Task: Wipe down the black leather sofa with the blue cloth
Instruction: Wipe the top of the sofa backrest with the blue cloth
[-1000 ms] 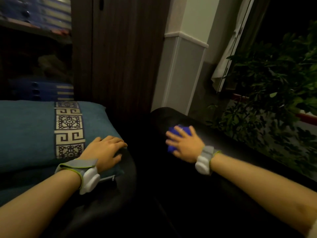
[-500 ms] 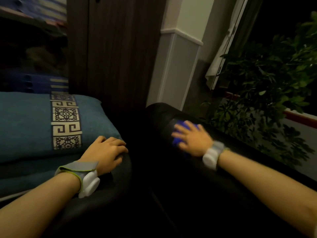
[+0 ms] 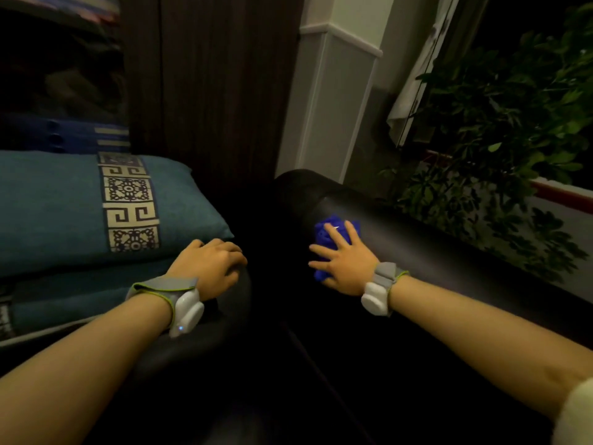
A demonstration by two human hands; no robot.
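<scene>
The right hand [image 3: 348, 266] lies palm-down, fingers [image 3: 333, 234] splayed wide, pressing the blue cloth [image 3: 324, 232] onto the sofa [image 3: 449, 268] armrest. The left hand [image 3: 208, 264] rests on the seat edge, fingers curled, empty.

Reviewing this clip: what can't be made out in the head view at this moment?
- Blue cloth: mostly covered by the right hand; its full size is hidden.
- Black leather sofa: too dark to judge which parts are wiped.
- Left hand fingers: curled over the sofa edge, tips hidden.
- Shelf contents, upper left: too dim to identify.
</scene>
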